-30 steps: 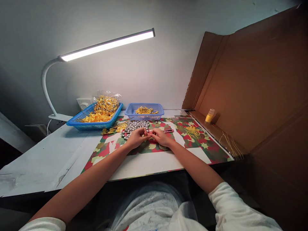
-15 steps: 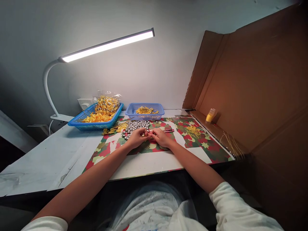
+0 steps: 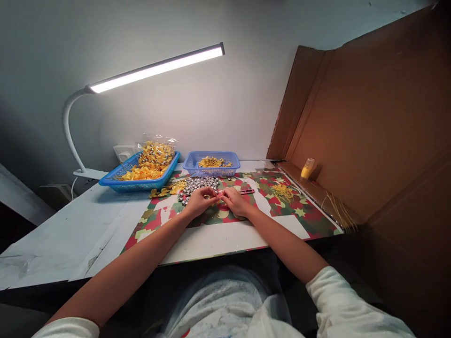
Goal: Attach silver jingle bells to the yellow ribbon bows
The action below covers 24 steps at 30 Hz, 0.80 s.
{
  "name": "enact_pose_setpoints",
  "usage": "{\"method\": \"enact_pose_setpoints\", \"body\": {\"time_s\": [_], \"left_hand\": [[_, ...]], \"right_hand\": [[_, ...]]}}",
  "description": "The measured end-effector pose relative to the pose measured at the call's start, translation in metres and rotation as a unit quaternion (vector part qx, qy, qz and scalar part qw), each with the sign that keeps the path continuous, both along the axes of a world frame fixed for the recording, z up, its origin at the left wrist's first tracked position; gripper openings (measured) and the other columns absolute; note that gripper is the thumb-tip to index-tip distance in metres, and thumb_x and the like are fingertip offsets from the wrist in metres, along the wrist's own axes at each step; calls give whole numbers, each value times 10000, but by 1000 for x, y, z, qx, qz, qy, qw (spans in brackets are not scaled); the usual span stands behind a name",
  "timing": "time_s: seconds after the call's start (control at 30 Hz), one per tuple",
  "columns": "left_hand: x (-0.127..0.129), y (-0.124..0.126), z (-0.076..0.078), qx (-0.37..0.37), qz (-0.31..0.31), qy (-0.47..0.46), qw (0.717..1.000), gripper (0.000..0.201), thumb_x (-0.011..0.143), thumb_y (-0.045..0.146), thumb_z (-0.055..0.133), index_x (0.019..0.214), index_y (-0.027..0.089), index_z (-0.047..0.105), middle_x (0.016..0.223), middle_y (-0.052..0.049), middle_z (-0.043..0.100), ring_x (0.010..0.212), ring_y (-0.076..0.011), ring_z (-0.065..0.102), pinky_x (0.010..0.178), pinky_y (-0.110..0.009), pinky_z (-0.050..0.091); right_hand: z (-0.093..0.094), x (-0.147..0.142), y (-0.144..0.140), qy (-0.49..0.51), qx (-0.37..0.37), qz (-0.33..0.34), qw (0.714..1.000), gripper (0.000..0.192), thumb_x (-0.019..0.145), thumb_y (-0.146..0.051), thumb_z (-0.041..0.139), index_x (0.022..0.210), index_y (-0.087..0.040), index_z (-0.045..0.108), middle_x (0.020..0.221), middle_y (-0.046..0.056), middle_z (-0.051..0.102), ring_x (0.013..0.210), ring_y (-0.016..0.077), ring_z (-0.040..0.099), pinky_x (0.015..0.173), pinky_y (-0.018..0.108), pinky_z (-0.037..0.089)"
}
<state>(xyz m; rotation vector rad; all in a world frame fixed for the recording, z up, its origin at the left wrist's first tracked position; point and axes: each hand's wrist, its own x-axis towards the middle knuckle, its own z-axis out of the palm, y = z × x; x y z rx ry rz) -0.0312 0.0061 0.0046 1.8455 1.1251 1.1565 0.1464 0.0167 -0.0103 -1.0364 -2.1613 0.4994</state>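
Metallic-looking beads (image 3: 200,185) gleam, shiny and smooth, amid molded plastic baskets (image 3: 139,187), glossy clear film (image 3: 169,140), matt cardboard (image 3: 380,117), wrinkled cloth sleeves (image 3: 334,295) and a scuffed counter (image 3: 88,220).

Both arms reach forward and converge, forming a peak where the hands meet in front of the body. The left forearm (image 3: 130,265) slants up from the lower left; the right forearm (image 3: 287,244) slants in from the right, and both are bare. The left wrist (image 3: 185,215) and right wrist (image 3: 251,211) look nearly straight, carrying on the line of each arm. The left hand (image 3: 200,201) and right hand (image 3: 234,202) face one another, backs turned up and outward, fingers curled inward. Thumbs and index fingers draw together in pinches, the tips close together; their exact contact is too small to make out.
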Motion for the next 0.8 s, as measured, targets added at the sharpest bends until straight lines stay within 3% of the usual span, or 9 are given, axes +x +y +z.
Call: {"method": "enact_pose_setpoints", "body": {"time_s": [0.13, 0.43, 0.8], "left_hand": [[-1, 0, 1, 6, 19, 28, 999, 154, 628, 335, 709, 686, 192, 705, 724, -30, 704, 724, -196, 620, 686, -286, 456], [0, -1, 2, 18, 19, 61, 998, 125, 662, 327, 688, 701, 221, 741, 727, -14, 726, 682, -189, 624, 661, -277, 446], [1, 2, 0, -70, -7, -37, 997, 288, 601, 445, 749, 685, 175, 698, 701, -37, 692, 618, -167, 590, 574, -262, 432]], "right_hand": [[1, 0, -1, -3, 4, 0, 1000, 163, 910, -237, 430, 761, -206, 488, 845, 32, 563, 847, 183, 473, 781, 328, 378], [-2, -1, 1, 4, 10, -7, 1000, 128, 896, -209, 445, 782, -205, 504, 852, 33, 578, 851, 186, 477, 777, 328, 370], [2, -3, 1, 76, 49, -38, 995, 42, 782, -200, 598, 745, -194, 580, 786, 16, 617, 792, 174, 524, 739, 312, 377]]}}
